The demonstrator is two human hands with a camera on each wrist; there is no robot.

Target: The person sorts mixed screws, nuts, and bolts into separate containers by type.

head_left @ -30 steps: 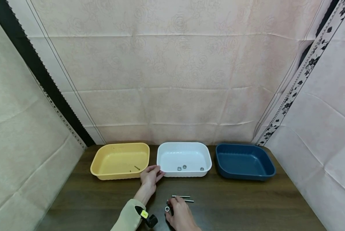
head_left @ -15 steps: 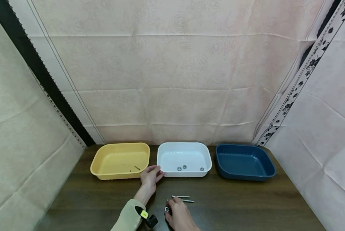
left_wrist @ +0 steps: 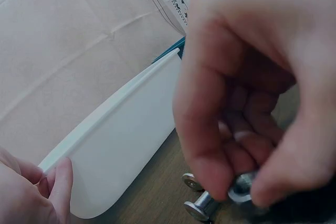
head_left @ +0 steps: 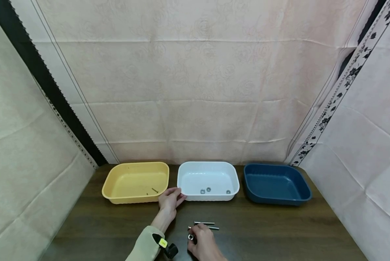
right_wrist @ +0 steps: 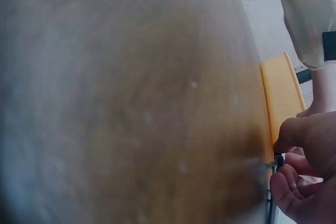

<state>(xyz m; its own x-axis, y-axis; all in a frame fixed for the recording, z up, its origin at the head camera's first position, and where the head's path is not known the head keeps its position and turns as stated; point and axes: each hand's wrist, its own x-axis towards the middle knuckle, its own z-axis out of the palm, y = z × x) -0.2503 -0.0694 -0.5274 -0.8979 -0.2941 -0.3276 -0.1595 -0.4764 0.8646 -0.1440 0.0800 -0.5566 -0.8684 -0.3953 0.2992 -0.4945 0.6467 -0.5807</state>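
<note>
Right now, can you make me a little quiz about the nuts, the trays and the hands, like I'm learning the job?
1. How many metal nuts lie in the white tray?

2. True or false: the two long bolts are inside the blue tray.

3. Pick one. What does the right hand pinch?
A) the white tray
B) a small nut
C) a sleeve

Key:
1. Three.
2. False. They lie on the table.
3. B. The left wrist view shows it between finger and thumb.
</note>
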